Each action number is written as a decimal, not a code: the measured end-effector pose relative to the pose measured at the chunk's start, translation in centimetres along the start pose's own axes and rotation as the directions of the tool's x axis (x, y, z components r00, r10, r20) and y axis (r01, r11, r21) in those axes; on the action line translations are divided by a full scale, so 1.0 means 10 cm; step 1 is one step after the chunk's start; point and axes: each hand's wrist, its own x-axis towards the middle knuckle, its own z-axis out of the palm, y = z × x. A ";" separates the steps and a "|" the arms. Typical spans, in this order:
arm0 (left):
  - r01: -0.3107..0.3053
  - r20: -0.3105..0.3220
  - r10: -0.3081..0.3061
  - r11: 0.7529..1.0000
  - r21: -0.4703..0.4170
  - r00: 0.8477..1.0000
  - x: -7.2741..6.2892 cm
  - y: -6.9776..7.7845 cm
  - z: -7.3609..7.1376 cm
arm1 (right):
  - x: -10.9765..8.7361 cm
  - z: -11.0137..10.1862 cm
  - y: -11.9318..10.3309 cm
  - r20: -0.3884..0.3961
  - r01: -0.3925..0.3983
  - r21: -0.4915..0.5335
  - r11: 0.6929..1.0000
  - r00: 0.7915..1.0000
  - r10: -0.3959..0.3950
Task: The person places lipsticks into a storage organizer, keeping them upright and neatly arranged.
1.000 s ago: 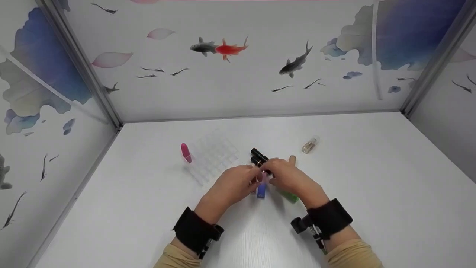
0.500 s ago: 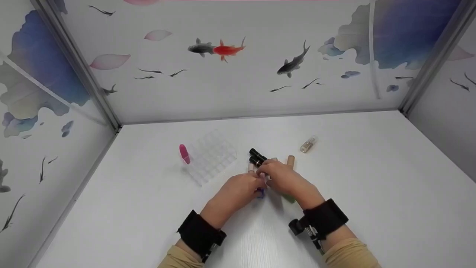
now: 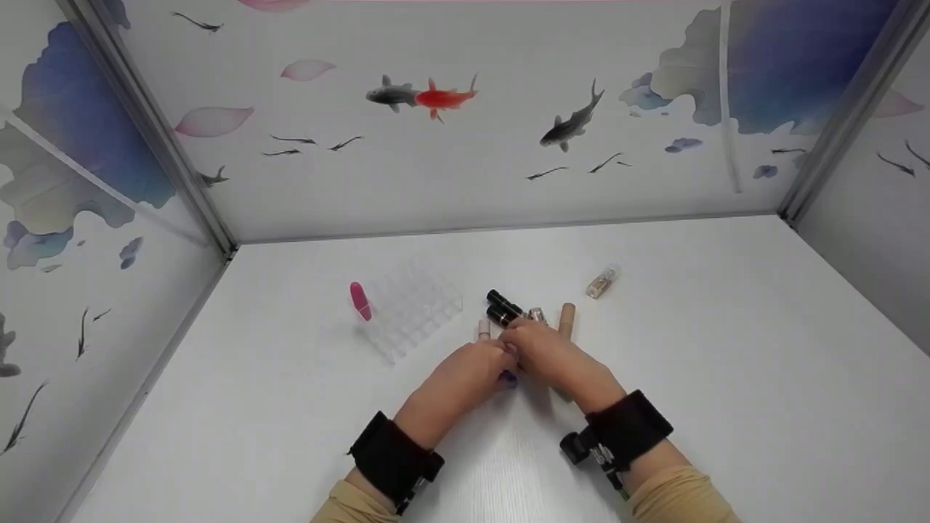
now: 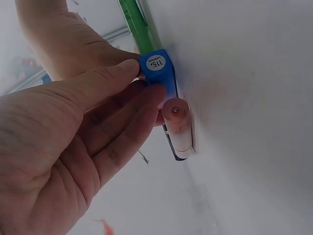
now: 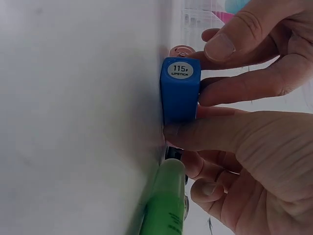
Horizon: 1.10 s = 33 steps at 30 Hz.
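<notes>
Person working at a white table (image 3: 726,378), both hands together near the middle, roughly halfway between back and near edges. Left hand (image 3: 461,374): thumb and fingers clamped on the blue lipstick (image 5: 180,93). Right hand (image 3: 559,357) pinches it too, thumb along its side; far fingers hidden from me. Lipstick sits low at the tabletop, its end facing the near edge, white label reading 115, LIPSTICK. Can't tell whether it touches the table or is slightly raised.

Pale pink tube (image 4: 178,129) lies just beside it, left-edge side. Green tube (image 5: 166,200) just beside the right hand, right-edge side. Beyond the hands, toward the back edge: two black tubes (image 3: 503,308) side by side, then a silver-ended item (image 3: 538,315), mostly covered. Tan tube (image 3: 567,319) farther toward the right edge, partly behind the right hand.

Clear compartment organizer (image 3: 414,312) nearer the left edge, well apart from the lipstick; pink item (image 3: 360,301) tilted at its left side. Small clear bottle (image 3: 602,282) lies apart, toward the back right corner. Black cuffs (image 3: 631,428) on both wrists, tan sleeves (image 3: 679,494).
</notes>
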 end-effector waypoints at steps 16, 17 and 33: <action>0.006 -0.016 -0.004 0.995 0.101 1.000 0.00 0.09 0.06 | 0.00 -0.05 0.01 0.045 0.003 0.021 1.000 0.999 -0.004; 0.011 -0.021 -0.009 0.995 0.100 1.000 0.00 0.09 0.06 | 0.00 -0.06 0.01 0.044 0.010 0.023 1.000 0.999 -0.011; 0.154 -0.477 -0.194 0.980 -0.122 0.857 0.01 0.05 -0.04 | -0.05 -0.45 -0.09 -0.037 0.011 0.199 0.980 0.999 -0.004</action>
